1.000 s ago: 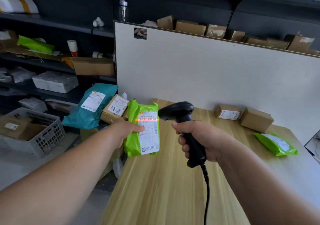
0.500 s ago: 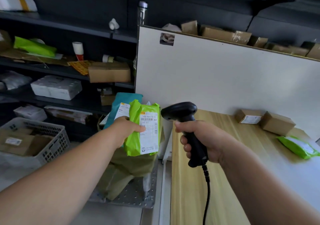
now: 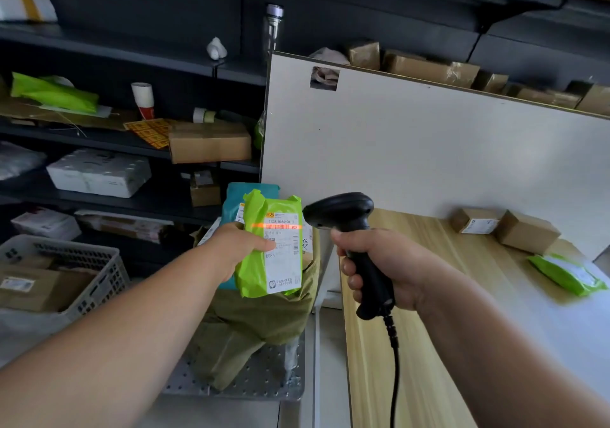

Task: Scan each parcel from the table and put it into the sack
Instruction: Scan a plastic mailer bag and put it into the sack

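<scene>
My left hand (image 3: 236, 246) grips a lime-green parcel (image 3: 260, 262) upright, its white label facing me. An orange scan line lies across the label's barcode. My right hand (image 3: 386, 266) grips the handle of a black corded scanner (image 3: 343, 219), its head pointed at the label a short way to the right. The parcel hangs over the olive-green sack (image 3: 251, 325), which stands on a perforated metal plate left of the wooden table (image 3: 429, 345). A teal parcel (image 3: 237, 196) sticks out of the sack behind it. Two small cardboard boxes (image 3: 475, 224) (image 3: 526, 231) and another green parcel (image 3: 566, 274) lie on the table.
A white board (image 3: 429, 150) stands upright along the table's far edge. Dark shelves (image 3: 109, 137) with boxes and packets fill the left wall. A grey plastic crate (image 3: 76, 272) holding a cardboard box sits on the floor at left. The scanner's cable hangs over the table's left part.
The view has swung left, off the table towards the sack. The green parcel now sits over the sack, and the orange scan line is back on its barcode after being off half a second ago.
</scene>
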Demonstrator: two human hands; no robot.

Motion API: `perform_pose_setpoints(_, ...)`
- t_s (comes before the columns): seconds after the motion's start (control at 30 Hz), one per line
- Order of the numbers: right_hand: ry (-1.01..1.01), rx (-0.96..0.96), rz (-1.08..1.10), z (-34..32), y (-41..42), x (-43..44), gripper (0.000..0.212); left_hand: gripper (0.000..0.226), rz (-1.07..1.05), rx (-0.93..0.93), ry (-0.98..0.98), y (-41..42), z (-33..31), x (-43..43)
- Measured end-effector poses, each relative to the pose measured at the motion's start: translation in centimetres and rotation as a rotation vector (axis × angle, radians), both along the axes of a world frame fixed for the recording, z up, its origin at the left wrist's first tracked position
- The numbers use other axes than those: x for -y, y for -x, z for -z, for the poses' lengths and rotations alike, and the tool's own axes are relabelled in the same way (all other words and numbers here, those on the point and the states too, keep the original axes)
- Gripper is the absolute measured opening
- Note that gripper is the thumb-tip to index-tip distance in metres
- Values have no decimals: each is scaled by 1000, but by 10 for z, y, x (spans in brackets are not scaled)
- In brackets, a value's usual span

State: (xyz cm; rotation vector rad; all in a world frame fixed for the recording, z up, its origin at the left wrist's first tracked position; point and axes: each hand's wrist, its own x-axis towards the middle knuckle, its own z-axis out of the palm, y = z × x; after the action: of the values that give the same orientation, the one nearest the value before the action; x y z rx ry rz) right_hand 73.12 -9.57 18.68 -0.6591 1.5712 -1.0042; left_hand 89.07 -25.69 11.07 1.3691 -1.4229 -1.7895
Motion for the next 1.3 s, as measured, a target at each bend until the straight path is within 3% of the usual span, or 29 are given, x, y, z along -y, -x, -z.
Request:
perform_pose_setpoints(1.0,-20,10,25,15,-3,25,26,26,16,44,-40,2,25,34)
perform_pose_setpoints(1.3,22,-32,124,29,4,46,32,31,-76,53,-50,-10,33,57)
